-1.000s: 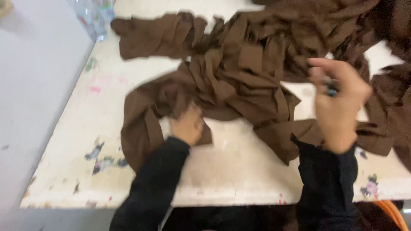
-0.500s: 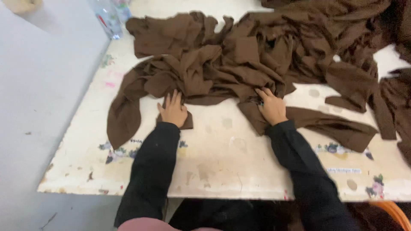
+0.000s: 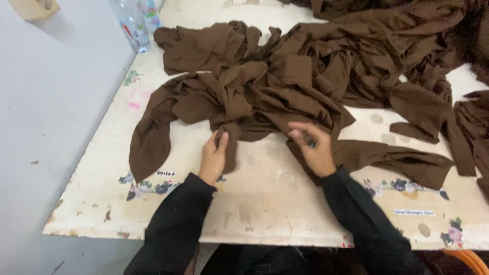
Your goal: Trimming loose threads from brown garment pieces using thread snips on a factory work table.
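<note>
Two clear plastic bottles (image 3: 138, 23) stand at the counter's (image 3: 265, 203) far left corner, well behind the heap of brown fabric pieces (image 3: 285, 86) that covers its middle and right. At the heap's near edge the left hand (image 3: 214, 157) pinches a hanging brown strip (image 3: 230, 147). Just right of it, the right hand (image 3: 313, 147) rests on the cloth with fingers curled together. More brown pieces (image 3: 471, 132) lie at the heap's right.

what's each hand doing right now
left hand: grip shut on an edge of the brown cloth
right hand: fingers curled on the cloth, grip unclear
</note>
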